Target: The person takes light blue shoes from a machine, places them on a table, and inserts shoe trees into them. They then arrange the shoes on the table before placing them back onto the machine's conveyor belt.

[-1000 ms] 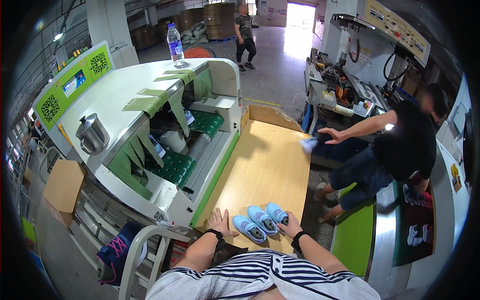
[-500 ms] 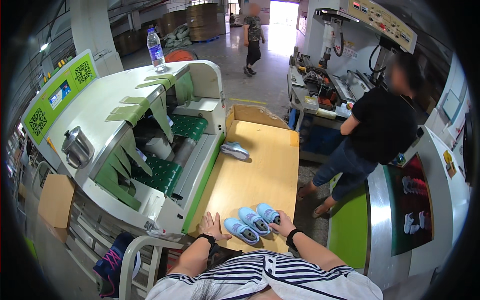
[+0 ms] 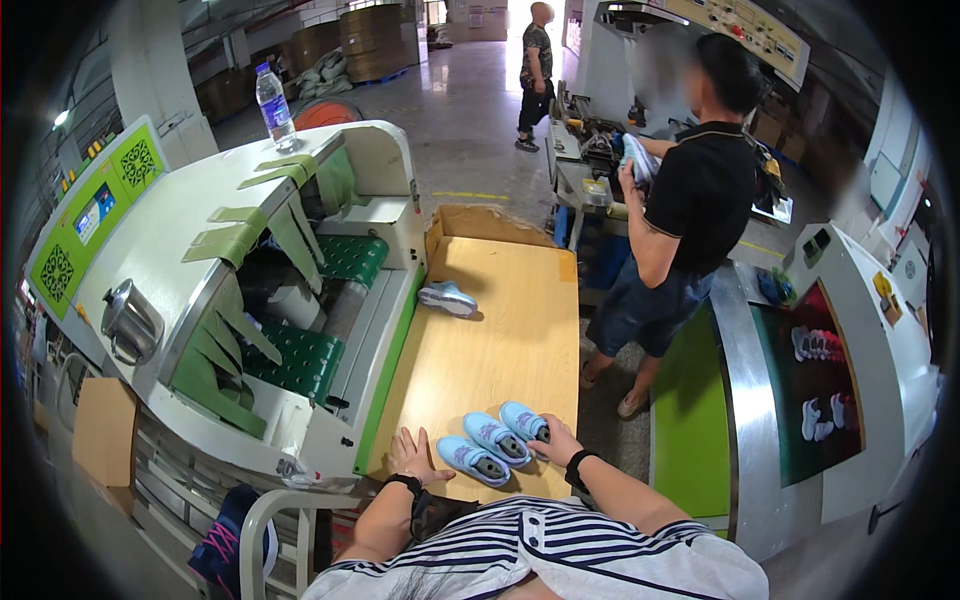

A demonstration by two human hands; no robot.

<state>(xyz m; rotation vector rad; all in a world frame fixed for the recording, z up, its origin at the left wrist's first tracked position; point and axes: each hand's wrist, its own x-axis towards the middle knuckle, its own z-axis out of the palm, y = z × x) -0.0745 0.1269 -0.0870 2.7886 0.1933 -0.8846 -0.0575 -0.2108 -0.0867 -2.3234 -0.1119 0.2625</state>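
Note:
Three light blue shoes (image 3: 498,438) stand side by side at the near end of the wooden tabletop (image 3: 500,340), with dark grey forms inside their openings. My right hand (image 3: 562,440) is closed round the heel of the rightmost shoe (image 3: 524,420). To the left of the row, my left hand (image 3: 415,457) lies flat on the wood, fingers spread, close to the leftmost shoe (image 3: 472,460). Farther off, another light blue shoe (image 3: 447,298) lies on its side, its pale sole turned toward me, near the table's left edge.
On the left stands a white machine (image 3: 200,250) with green conveyor belts (image 3: 300,360), a bottle (image 3: 275,107) and a metal pot (image 3: 131,320) on top. A co-worker (image 3: 690,190) at right holds a shoe (image 3: 638,160). More shoes (image 3: 815,420) lie in the right machine. A dark sneaker (image 3: 225,535) hangs lower left.
The co-worker has straightened up and now lifts a shoe in view. A distant person has walked rightward. My view has shifted slightly; my hands and the shoes keep their places.

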